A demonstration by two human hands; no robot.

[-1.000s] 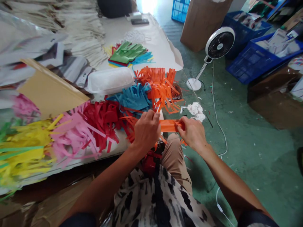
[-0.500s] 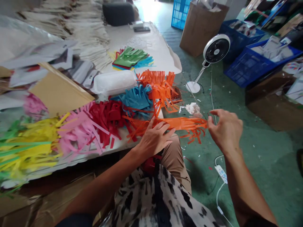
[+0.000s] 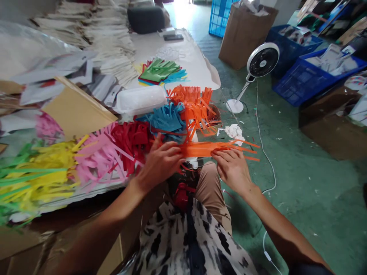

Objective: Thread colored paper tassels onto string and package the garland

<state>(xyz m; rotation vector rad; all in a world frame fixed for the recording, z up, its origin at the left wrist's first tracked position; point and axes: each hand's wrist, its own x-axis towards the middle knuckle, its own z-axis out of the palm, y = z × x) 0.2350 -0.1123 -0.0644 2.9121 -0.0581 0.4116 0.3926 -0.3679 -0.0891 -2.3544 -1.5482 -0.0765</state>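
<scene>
A flattened strip of orange fringed paper [image 3: 197, 149] stretches between my hands above my lap, its loose fringe ends fanning out to the right. My left hand [image 3: 164, 162] is closed on the strip's left part, fingers together over it and thumb raised. Over the right part, my right hand [image 3: 233, 168] has its fingers bent onto the paper, gripping it near the fringe. Behind the strip lies a pile of more orange fringe [image 3: 190, 99], draped over the table corner. Blue fringe [image 3: 164, 120] and dark red fringe [image 3: 132, 139] lie just beyond my left hand.
Pink fringe [image 3: 99, 158] and yellow fringe [image 3: 46, 164] cover the table's left front. A white plastic tray [image 3: 141, 100], a tan board [image 3: 77, 110] and a multicolour fringe stack [image 3: 162, 70] lie farther back. A white fan [image 3: 262, 61] and blue crates [image 3: 304, 82] stand on the floor.
My right hand has come left from beyond the fringe ends and closed on the orange strip. My left hand has slid left along it, and the fringe ends now lie straighter.
</scene>
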